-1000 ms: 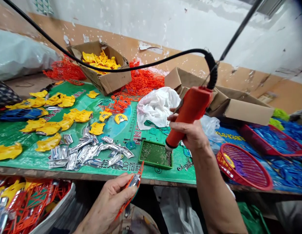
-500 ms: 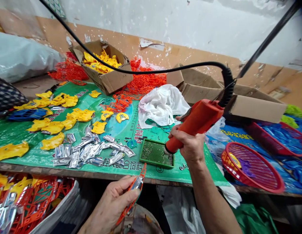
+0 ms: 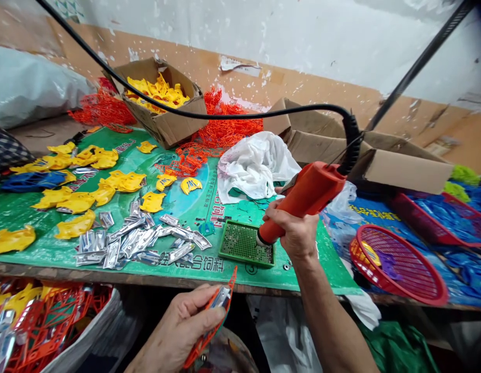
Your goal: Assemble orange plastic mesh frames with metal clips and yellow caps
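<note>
My right hand (image 3: 295, 228) is wrapped round a red electric screwdriver (image 3: 306, 194), whose black cable runs up from its back end. The tool's tip is down at the right part of a green screw tray (image 3: 240, 243), a shallow grid with small screws in it. Below the table edge, my left hand (image 3: 186, 321) pinches an orange plastic frame (image 3: 228, 295) with a silver metal-looking piece (image 3: 222, 296) on it. The fingers hide part of both. Loose silver pieces (image 3: 135, 238) lie heaped on the table left of the tray.
Yellow plastic parts (image 3: 75, 201) are scattered at the left. Behind stand a cardboard box (image 3: 178, 122) of yellow parts, orange frames (image 3: 221, 124) and a white cloth (image 3: 256, 166). A red basket (image 3: 430, 280) is at the right. A sack (image 3: 93, 331) of parts stands lower left.
The screwdriver, gripped throughout, has tilted lower, and its tip has shifted slightly left over the tray. The orange frame in my left hand has turned a little. The camera view has shifted too.
</note>
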The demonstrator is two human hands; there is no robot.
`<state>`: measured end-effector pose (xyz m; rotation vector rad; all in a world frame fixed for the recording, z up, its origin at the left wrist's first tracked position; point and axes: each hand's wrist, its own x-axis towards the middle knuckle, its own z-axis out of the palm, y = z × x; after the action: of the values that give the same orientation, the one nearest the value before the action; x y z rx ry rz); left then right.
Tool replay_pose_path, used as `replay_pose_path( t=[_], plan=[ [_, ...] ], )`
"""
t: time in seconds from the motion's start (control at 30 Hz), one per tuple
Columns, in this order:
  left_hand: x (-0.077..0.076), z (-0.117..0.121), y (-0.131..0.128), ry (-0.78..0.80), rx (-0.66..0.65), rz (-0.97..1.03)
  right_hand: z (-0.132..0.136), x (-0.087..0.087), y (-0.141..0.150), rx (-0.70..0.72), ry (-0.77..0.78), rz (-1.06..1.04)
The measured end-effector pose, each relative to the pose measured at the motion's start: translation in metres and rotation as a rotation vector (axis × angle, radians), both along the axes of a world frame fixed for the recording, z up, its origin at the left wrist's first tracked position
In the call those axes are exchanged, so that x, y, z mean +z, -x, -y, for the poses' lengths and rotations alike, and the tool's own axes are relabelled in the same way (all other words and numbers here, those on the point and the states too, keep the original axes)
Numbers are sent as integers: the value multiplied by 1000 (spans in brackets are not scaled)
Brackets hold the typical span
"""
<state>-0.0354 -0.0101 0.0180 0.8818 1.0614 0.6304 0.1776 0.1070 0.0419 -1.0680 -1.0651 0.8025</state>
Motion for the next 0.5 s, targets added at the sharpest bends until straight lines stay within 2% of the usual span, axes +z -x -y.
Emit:
replay_pose_path(
  t=[0.1, 0.3, 0.5],
  plan=[
    [0, -4, 4, -89, 33, -85, 0, 0, 1, -10, 16, 3],
    [-3, -12, 7, -373, 114, -314, 5, 2, 4, -16, 9, -7],
    [-13, -15, 0, -454, 64, -420, 9, 4, 8, -17, 5, 17]
  ],
)
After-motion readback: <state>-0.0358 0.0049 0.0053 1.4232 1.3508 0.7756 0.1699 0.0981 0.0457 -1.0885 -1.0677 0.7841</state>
